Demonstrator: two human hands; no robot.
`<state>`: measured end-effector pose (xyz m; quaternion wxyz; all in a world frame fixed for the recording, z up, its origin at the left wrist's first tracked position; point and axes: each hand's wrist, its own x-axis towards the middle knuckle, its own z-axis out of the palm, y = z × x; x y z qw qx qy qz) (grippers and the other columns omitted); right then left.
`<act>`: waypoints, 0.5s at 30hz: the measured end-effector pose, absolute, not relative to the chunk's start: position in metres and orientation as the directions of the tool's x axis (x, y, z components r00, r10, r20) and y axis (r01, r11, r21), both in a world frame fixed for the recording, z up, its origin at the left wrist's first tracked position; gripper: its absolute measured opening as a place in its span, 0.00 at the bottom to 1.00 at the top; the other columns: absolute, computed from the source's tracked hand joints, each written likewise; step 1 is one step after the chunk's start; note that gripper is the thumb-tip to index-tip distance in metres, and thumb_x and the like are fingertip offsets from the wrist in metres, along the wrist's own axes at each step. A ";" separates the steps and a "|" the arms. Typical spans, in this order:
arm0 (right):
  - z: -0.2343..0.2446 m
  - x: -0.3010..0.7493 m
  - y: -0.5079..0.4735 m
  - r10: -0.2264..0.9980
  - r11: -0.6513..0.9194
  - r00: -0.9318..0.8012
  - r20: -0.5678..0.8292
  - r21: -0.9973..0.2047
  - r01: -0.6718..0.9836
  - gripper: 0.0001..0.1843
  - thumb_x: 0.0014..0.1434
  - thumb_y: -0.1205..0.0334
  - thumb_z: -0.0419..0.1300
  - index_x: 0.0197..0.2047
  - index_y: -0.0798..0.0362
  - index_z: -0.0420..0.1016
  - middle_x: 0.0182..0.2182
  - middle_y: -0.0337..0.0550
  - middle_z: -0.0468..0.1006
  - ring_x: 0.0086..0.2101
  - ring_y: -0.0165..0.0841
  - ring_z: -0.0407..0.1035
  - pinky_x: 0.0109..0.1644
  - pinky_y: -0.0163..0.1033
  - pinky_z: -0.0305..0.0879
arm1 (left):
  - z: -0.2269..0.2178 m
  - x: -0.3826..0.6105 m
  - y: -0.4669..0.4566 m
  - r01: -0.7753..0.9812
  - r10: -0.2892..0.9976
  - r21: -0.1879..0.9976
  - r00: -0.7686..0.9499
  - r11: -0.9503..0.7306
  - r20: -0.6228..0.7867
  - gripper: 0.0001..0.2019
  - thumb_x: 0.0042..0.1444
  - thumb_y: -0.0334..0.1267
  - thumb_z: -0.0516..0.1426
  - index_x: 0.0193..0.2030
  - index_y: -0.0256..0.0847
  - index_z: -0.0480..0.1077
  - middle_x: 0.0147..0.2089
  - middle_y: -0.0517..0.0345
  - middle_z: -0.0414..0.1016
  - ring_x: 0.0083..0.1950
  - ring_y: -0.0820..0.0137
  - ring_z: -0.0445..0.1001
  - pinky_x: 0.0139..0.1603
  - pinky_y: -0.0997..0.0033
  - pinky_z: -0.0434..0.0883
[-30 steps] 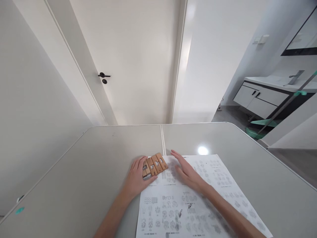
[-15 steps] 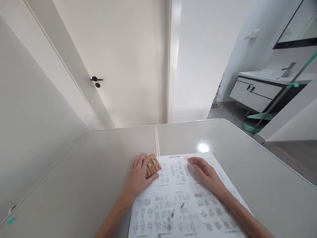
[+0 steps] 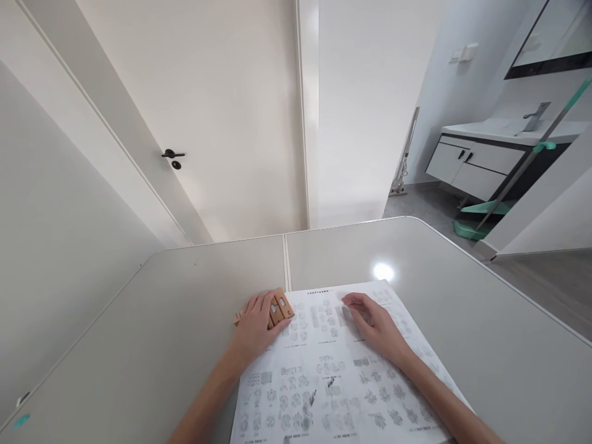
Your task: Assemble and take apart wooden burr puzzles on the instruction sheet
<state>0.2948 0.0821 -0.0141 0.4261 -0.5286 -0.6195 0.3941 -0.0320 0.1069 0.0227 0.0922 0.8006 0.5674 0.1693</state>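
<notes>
A large white sheet of paper (image 3: 309,354), printed with many small grey diagrams, lies on the table before me. At its far left corner, my left hand (image 3: 255,324) is laid over a small wooden board (image 3: 283,306) with cut-out shapes and numbers, fingers across its top and thumb along the near edge. The hand hides the middle of the board; a bit of wood shows at its left too. My right hand (image 3: 375,324) rests on the right part of the sheet, fingers loosely curved, a gap between thumb and fingers, nothing in it.
The grey table (image 3: 185,308) has a seam running to its far edge. Behind it is a white door with a black handle (image 3: 172,154). To the right are a washbasin cabinet (image 3: 481,160), a mop (image 3: 406,154) and a green dustpan (image 3: 472,230) on the floor.
The view has shifted slightly, so the hands, sheet and table appear a little further left. Both hands keep nearly the same place on the board and sheet.
</notes>
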 end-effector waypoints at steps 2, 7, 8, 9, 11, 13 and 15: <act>-0.013 0.294 0.082 0.991 0.130 -0.079 0.110 -0.937 0.324 0.12 0.70 0.54 0.54 0.53 0.44 0.72 0.55 0.47 0.79 0.54 0.45 0.74 0.53 0.51 0.73 | 0.026 -0.033 0.107 0.883 0.943 0.333 0.297 -0.332 0.152 0.32 0.62 0.53 0.61 0.69 0.47 0.60 0.67 0.47 0.70 0.68 0.50 0.66 0.67 0.45 0.65; -0.009 0.295 0.081 0.992 0.117 -0.082 0.095 -0.935 0.336 0.12 0.70 0.54 0.54 0.54 0.44 0.72 0.55 0.47 0.79 0.54 0.45 0.74 0.48 0.49 0.74 | 0.037 -0.044 0.102 0.894 0.943 0.304 0.300 -0.330 0.141 0.37 0.57 0.54 0.64 0.69 0.46 0.59 0.69 0.46 0.68 0.69 0.45 0.64 0.67 0.42 0.64; -0.009 0.295 0.080 0.992 0.116 -0.087 0.092 -0.934 0.338 0.12 0.71 0.54 0.54 0.54 0.44 0.72 0.55 0.47 0.79 0.55 0.45 0.74 0.49 0.48 0.73 | 0.039 -0.048 0.101 0.896 0.941 0.290 0.307 -0.337 0.144 0.38 0.56 0.55 0.64 0.69 0.46 0.59 0.69 0.46 0.68 0.69 0.45 0.64 0.67 0.42 0.64; -0.009 0.295 0.080 0.992 0.116 -0.091 0.090 -0.933 0.340 0.12 0.71 0.54 0.54 0.54 0.44 0.72 0.55 0.46 0.79 0.55 0.45 0.74 0.49 0.48 0.73 | 0.041 -0.051 0.099 0.898 0.939 0.276 0.312 -0.341 0.146 0.38 0.55 0.55 0.65 0.69 0.47 0.59 0.68 0.46 0.68 0.69 0.45 0.65 0.68 0.42 0.63; -0.010 0.296 0.080 0.991 0.119 -0.095 0.091 -0.930 0.347 0.12 0.71 0.54 0.54 0.54 0.44 0.72 0.55 0.46 0.79 0.54 0.44 0.73 0.48 0.48 0.73 | 0.043 -0.057 0.096 0.906 0.940 0.254 0.311 -0.338 0.140 0.38 0.54 0.55 0.65 0.69 0.47 0.59 0.68 0.46 0.69 0.68 0.46 0.65 0.68 0.42 0.62; -0.011 0.296 0.080 0.991 0.119 -0.094 0.092 -0.927 0.355 0.12 0.71 0.54 0.53 0.54 0.44 0.72 0.55 0.46 0.79 0.54 0.44 0.73 0.46 0.47 0.73 | 0.044 -0.064 0.093 0.917 0.948 0.244 0.294 -0.316 0.123 0.39 0.54 0.55 0.66 0.69 0.47 0.59 0.67 0.45 0.69 0.68 0.45 0.66 0.68 0.41 0.62; -0.011 0.296 0.080 0.992 0.116 -0.092 0.088 -0.924 0.363 0.13 0.71 0.53 0.53 0.54 0.44 0.71 0.55 0.47 0.79 0.54 0.45 0.73 0.44 0.46 0.73 | 0.045 -0.071 0.090 0.927 0.957 0.241 0.269 -0.289 0.114 0.40 0.54 0.56 0.66 0.69 0.46 0.59 0.67 0.45 0.69 0.69 0.45 0.65 0.67 0.42 0.63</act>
